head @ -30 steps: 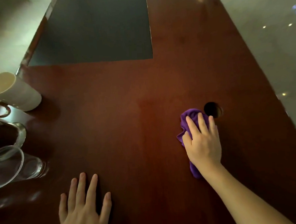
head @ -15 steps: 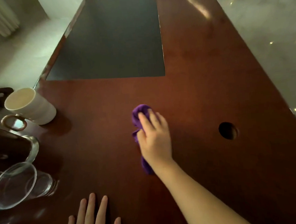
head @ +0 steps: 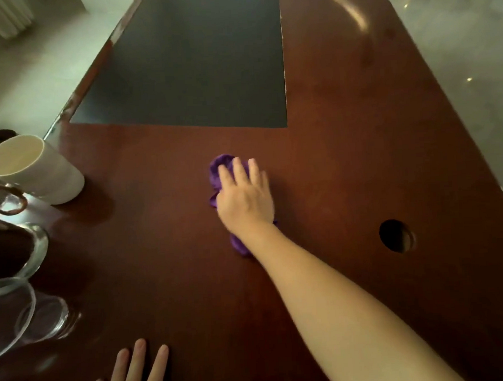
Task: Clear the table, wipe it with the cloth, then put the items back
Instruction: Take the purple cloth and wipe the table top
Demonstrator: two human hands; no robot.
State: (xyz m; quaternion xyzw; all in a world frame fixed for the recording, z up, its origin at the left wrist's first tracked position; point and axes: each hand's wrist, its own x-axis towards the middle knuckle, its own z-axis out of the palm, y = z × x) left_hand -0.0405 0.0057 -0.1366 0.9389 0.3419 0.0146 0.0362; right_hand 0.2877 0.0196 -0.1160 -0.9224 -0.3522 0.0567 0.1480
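Observation:
My right hand (head: pixel 246 198) presses flat on a bunched purple cloth (head: pixel 220 171) in the middle of the dark red wooden table (head: pixel 345 162). Cloth shows above my fingers and below my wrist. My left hand (head: pixel 137 374) lies flat on the table at the bottom edge, fingers spread, holding nothing. A white cup (head: pixel 32 169), a glass jug with a brown handle (head: pixel 16 220) and a clear glass (head: pixel 21 316) lying on its side stand together at the table's left edge.
A dark grey mat (head: pixel 197 65) is set into the table's far half. A round cable hole (head: pixel 396 235) sits to the right of my forearm. Pale floor lies beyond both long edges.
My right hand has slid the cloth left from beside the cable hole to the table's middle, then a little farther away from me. My left hand has drawn back toward the bottom edge.

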